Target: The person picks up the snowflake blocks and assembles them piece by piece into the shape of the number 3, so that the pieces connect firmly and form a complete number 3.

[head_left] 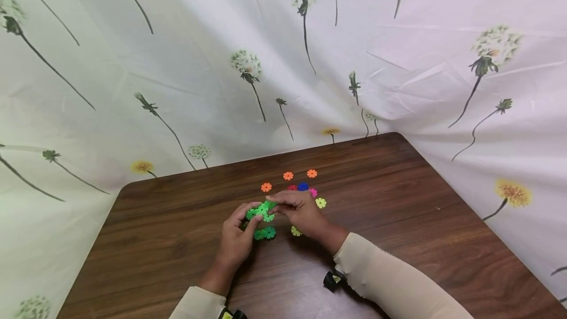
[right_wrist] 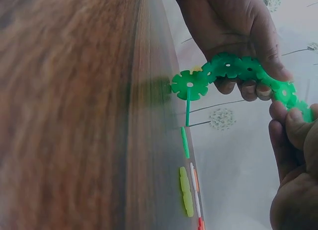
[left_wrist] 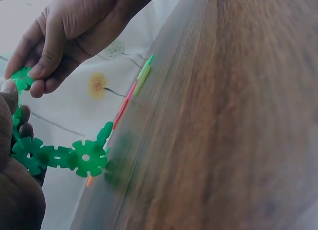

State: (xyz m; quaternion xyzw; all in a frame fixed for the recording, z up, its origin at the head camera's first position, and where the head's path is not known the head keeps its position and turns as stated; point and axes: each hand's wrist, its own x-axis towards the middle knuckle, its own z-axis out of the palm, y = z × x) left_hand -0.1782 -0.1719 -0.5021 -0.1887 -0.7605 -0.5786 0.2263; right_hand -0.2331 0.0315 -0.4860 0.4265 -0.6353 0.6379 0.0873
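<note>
A curved chain of green notched discs [head_left: 261, 209] is held up over the table, its discs slotted into one another. My left hand [head_left: 236, 241] grips the chain, with the thumb on one side and fingers behind. At the upper end, my right hand [head_left: 305, 214] pinches a green disc [left_wrist: 22, 79] between thumb and fingers, close by the left thumb. In the right wrist view the far end of the chain [right_wrist: 190, 85] reaches down near the tabletop. More green discs [head_left: 269, 232] show below the hands in the head view.
On the brown wooden table [head_left: 398, 220] lie loose discs beyond the hands: several orange [head_left: 288, 175], a red [head_left: 292, 187], a blue [head_left: 303, 186], a pink [head_left: 313, 192] and a yellow-green one [head_left: 321, 203]. Another yellow-green disc [head_left: 296, 231] lies nearer. A flowered cloth [head_left: 274, 38] hangs behind.
</note>
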